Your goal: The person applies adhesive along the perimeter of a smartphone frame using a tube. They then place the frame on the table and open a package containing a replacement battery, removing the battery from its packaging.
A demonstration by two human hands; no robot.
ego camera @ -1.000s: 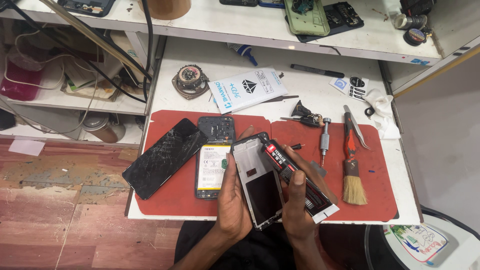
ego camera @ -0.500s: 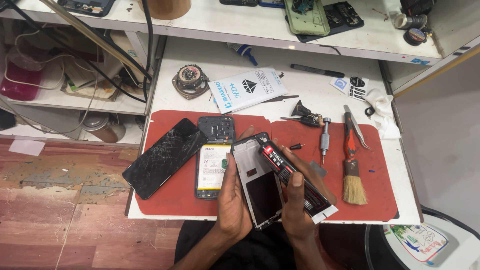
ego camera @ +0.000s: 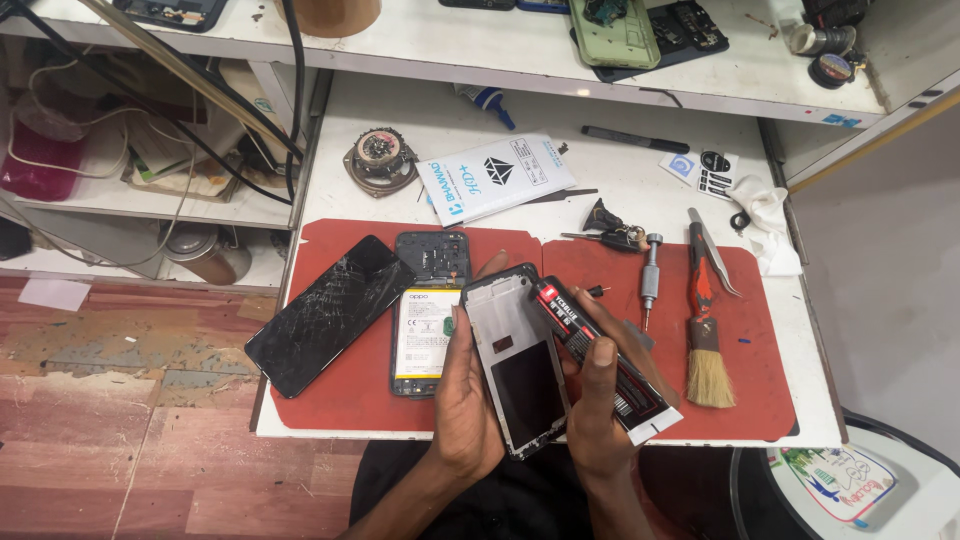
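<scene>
Gripping phone frame (ego camera: 522,368) with left hand (ego camera: 468,400), over table's (ego camera: 620,190) front edge. Clutching black glue tube (ego camera: 600,352) in right hand (ego camera: 598,410), nozzle touching frame's upper right edge. Lying on red mat (ego camera: 345,400): cracked screen (ego camera: 328,312) near left edge, opened phone (ego camera: 428,310) beside it, brush (ego camera: 706,345) toward right edge.

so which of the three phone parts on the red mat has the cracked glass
The black screen panel lying slanted at the mat's left edge. The opened phone beside it shows its battery, and the frame in the left hand is uncracked.
</scene>
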